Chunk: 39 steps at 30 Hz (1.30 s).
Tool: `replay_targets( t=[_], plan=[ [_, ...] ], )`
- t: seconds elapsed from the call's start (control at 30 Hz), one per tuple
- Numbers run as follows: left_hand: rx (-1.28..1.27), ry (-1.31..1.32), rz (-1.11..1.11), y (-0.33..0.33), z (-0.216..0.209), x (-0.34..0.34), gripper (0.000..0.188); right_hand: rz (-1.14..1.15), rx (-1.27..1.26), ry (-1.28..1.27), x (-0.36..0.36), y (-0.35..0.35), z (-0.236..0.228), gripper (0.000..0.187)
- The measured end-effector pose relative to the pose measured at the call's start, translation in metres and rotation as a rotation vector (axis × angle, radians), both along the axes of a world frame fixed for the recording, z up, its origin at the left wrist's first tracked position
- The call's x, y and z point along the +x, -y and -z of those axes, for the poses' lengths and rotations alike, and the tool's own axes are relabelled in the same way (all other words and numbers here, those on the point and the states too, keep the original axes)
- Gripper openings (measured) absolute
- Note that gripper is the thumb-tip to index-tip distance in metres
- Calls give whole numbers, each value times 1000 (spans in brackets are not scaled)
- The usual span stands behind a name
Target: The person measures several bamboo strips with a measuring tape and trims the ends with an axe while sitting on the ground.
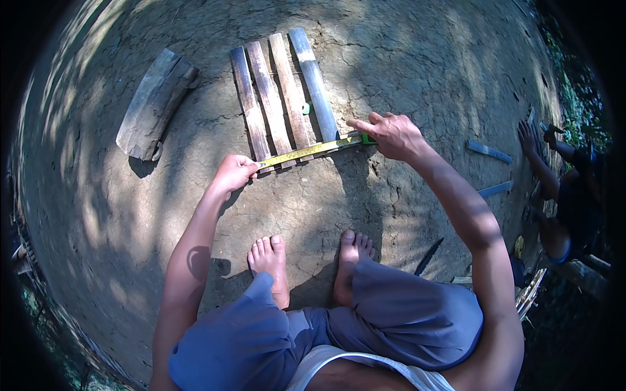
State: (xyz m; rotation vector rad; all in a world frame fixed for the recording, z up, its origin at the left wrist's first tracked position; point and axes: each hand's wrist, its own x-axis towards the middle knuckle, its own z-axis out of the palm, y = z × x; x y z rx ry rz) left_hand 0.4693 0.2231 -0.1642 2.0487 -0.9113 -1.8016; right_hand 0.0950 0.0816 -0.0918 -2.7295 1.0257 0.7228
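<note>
A yellow tape measure (306, 152) is stretched across the near ends of several flat slats laid side by side on the ground. My left hand (233, 174) pinches the tape's free end beside the leftmost slat (250, 104). My right hand (395, 135) closes around the green case (369, 139), its index finger pointing left along the tape. The pale slat (289, 88) lies in the middle, and the bluish-grey slat (314, 85) is rightmost, with a wider gap before it. A small green object (306, 109) lies in that gap.
A thick split log (155, 104) lies to the left. On the right are two bluish strips, one farther (490, 151) and one nearer (495, 189), and a dark blade-like object (429, 257). Another person (567, 189) works at the far right. The ground is cracked dirt.
</note>
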Motion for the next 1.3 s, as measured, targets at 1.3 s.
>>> replay_targets(
  t=[1.3],
  plan=[
    [18,-2,-6,0,-1,2,18,-336,-21,-210,53,15,6,74]
  ],
)
